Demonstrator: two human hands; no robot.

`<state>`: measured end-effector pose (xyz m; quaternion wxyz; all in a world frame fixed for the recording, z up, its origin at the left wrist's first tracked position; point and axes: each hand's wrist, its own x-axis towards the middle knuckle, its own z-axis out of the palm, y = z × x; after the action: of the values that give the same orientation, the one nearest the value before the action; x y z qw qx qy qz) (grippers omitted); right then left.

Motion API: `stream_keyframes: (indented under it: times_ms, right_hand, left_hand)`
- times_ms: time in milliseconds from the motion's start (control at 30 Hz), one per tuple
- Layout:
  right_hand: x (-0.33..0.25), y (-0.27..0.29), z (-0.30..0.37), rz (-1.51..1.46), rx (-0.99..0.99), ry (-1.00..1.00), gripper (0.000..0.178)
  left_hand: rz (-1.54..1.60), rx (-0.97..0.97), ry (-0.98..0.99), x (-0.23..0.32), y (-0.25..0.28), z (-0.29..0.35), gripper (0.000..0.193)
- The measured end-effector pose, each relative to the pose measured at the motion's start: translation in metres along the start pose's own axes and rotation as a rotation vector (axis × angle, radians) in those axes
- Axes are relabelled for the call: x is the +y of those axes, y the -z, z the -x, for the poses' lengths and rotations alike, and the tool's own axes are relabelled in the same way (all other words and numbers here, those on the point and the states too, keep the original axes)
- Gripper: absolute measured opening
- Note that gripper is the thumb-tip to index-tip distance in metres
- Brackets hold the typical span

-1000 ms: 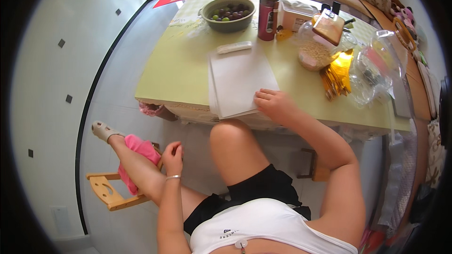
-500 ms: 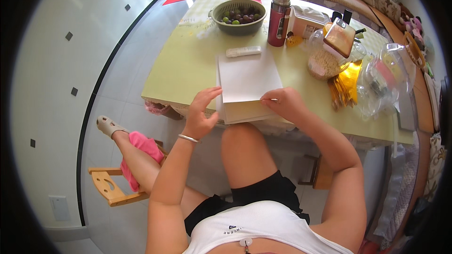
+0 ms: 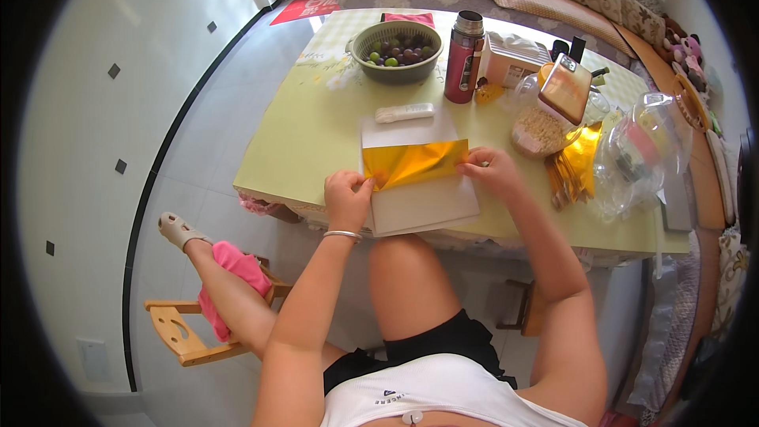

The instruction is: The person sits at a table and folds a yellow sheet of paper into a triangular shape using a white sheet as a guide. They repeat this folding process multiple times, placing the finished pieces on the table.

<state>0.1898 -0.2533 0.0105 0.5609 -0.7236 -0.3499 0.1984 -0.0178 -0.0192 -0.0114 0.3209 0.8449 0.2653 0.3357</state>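
A shiny gold foil sheet [image 3: 415,162] stretches between my hands as a wide band over white paper [image 3: 431,209] at the table's near edge. My left hand [image 3: 348,199] pinches its left end between thumb and fingers. At the opposite end, my right hand [image 3: 494,174] is closed on the right edge. Creases run slantwise across the foil. Just beyond, a white oblong glue-tube-like item [image 3: 405,113] lies on the paper's far part. Both hands hover low at the paper's sides, and the fingertips partly hide the foil's corners.
Farther back on the table [image 3: 292,134] stand a colander of grapes [image 3: 395,51] and a maroon flask [image 3: 464,59]. At right are a tissue box [image 3: 514,59], a jar of grain [image 3: 541,128], a phone [image 3: 565,88], gold packets [image 3: 575,166] and a clear plastic bag [image 3: 644,142].
The white sheet's near edge was between my hands; now its gold side shows as a band. My left hand has closed from an open shape onto the foil's end. The view has shifted slightly.
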Motion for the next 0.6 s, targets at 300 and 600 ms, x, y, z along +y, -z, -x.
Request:
stream_keyframes:
  times_ms: [300,600]
  right_hand:
    - [0.003,-0.026,-0.004,0.716,0.272,0.036,0.028]
    - [-0.001,-0.035,-0.002,0.817,0.334,0.026,0.029]
  left_hand:
    - [-0.189,0.029,-0.005,0.005,-0.006,-0.004,0.025]
    - [-0.289,0.032,-0.052,0.008,-0.01,-0.005,0.03]
